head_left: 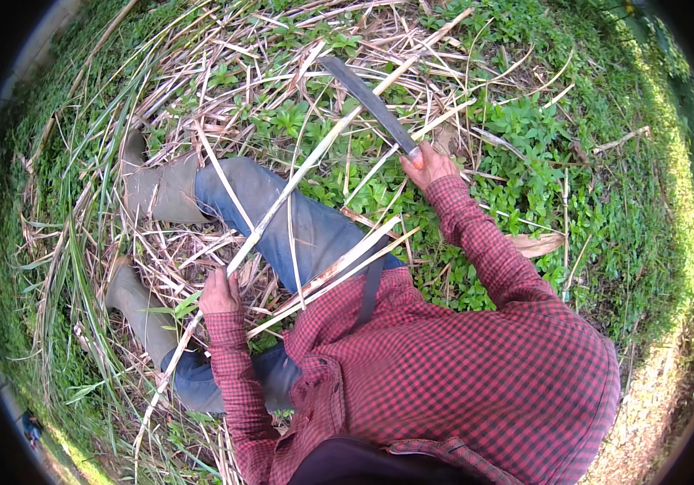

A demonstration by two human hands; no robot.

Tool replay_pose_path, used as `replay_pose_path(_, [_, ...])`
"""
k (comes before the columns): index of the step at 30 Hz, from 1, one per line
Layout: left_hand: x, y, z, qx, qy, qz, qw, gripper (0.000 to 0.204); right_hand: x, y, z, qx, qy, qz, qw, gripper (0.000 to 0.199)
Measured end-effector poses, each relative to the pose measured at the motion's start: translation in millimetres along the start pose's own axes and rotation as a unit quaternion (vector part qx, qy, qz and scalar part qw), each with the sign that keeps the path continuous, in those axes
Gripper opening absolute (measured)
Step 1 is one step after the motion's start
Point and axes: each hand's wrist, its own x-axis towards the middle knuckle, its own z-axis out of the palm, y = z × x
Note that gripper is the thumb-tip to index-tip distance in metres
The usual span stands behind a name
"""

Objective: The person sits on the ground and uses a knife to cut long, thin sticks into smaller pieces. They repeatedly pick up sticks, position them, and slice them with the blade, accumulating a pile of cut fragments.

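Observation:
My left hand (220, 293) is closed around a long pale cane stalk (294, 179), which slants from the lower left up to the far right. Green leaves stick out of the stalk just below that hand. In my right hand (430, 166) is the handle of a machete, its dark blade (369, 99) pointing to the far left. The blade crosses the upper part of the stalk; whether they touch I cannot tell. Shorter cut stalks (345, 265) lie across my lap, over my blue trousers (242, 184).
Dry stalks and husks (225, 73) cover the ground ahead. Low green plants (525, 129) grow to the right, around a dry brown leaf (537, 244). Long grass blades (80, 234) stand at the left. My legs, in grey-brown boots (162, 192), stretch leftward.

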Motion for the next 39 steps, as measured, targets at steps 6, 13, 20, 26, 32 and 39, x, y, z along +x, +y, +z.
replay_pose_path(6, [23, -17, -16, -0.153, -0.164, -0.088, 0.971, 0.038, -48, -35, 16, -0.019, -0.035, -0.166, 0.985, 0.049])
replay_pose_path(13, [38, -12, -13, -0.256, -0.218, -0.063, 0.940, 0.038, 78, 63, -25, 0.033, 0.055, 0.127, 0.990, 0.057])
replay_pose_path(20, [32, -23, -24, -0.312, -0.212, -0.100, 0.921, 0.041, 39, 19, -23, -0.110, -0.011, -0.156, 0.982, 0.050])
replay_pose_path(26, [-14, -83, -38, -0.270, -0.225, -0.120, 0.928, 0.036, 138, 109, -37, 0.081, 0.125, 0.206, 0.967, 0.057])
replay_pose_path(32, [-8, -45, -42, -0.254, -0.161, -0.113, 0.947, 0.032, 35, 34, -42, -0.111, 0.005, -0.112, 0.987, 0.051])
replay_pose_path(39, [-9, -77, -44, -0.273, -0.206, -0.155, 0.927, 0.041, 92, 76, -21, -0.005, 0.037, 0.046, 0.998, 0.057])
